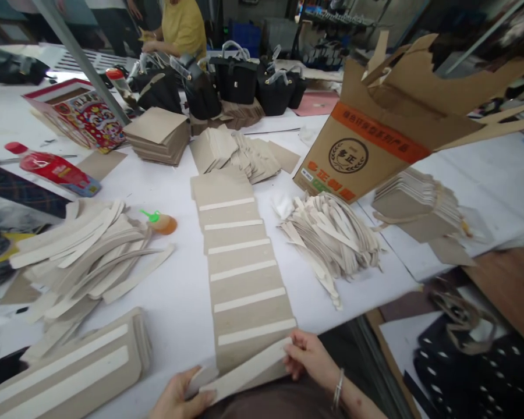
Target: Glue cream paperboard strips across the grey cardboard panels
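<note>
At the table's near edge I hold a pale flat strip (248, 369) by its two ends. My left hand (181, 396) pinches its left end, with another pale piece (201, 379) beside that thumb. My right hand (308, 356) has thumb and fingers closed on the right end; a bracelet circles that wrist. The strip lies slanted over the nearest of several overlapping grey-beige panels (244, 278), which run away from me in a column. Most of these panels carry one white band across them.
Left are loose curved strips (100, 250), stacked banded panels (70, 372), a small green-tipped bottle (161, 222) and a red bottle (52, 169). Right are thin strips (332, 230) and a cardboard box (367, 134). Black handbags (233, 81) and a person in yellow (181, 29) are behind.
</note>
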A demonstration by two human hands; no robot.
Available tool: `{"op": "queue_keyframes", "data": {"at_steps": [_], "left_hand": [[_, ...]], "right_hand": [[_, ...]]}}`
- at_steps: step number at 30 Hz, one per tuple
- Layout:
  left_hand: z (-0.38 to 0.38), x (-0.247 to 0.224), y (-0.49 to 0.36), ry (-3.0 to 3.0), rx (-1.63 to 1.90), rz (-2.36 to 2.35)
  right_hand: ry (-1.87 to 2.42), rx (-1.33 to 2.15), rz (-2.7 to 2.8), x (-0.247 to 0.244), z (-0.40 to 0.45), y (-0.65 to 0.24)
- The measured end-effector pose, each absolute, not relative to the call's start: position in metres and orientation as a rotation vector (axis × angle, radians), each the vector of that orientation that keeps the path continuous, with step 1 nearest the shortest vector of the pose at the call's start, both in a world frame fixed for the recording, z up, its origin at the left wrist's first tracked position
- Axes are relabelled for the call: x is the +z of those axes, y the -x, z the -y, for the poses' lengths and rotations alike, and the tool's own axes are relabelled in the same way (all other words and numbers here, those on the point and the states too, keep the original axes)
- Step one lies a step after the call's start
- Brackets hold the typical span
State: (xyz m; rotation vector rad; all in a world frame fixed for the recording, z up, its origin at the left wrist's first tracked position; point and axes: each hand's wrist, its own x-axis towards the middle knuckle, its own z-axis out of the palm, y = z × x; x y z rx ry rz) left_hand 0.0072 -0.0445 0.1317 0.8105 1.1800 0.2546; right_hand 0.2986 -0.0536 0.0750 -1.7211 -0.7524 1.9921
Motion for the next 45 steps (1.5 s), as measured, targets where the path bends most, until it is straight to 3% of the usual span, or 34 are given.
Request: {"op": "queue_keyframes", "data": {"at_steps": [6, 13, 22, 30, 45], "left_hand": [[0.025, 0.103, -0.016, -0.843, 0.273, -1.528], [0.054, 0.094, -0.010, -0.885, 0.252, -1.428], [0.081, 0.079, -0.011, -0.640, 0.397, -1.593], [0.061, 0.070, -0.009, -0.742, 0.344, -1.628], [0.082, 0.065, -0.021, -0.891, 0.213, -1.651]], "right_hand": [[1.890, 1.793, 0.997, 0.067, 0.026, -0.314], [1.897, 1.733, 1.324, 0.072, 0.043, -0.318], [1.941, 1.829, 1.270, 0.058, 0.062, -0.311], [1.883, 1.757, 1.341, 0.062, 0.041, -0.324], [2.078, 1.576, 1.297, 0.047, 0.091, -0.333]]}}
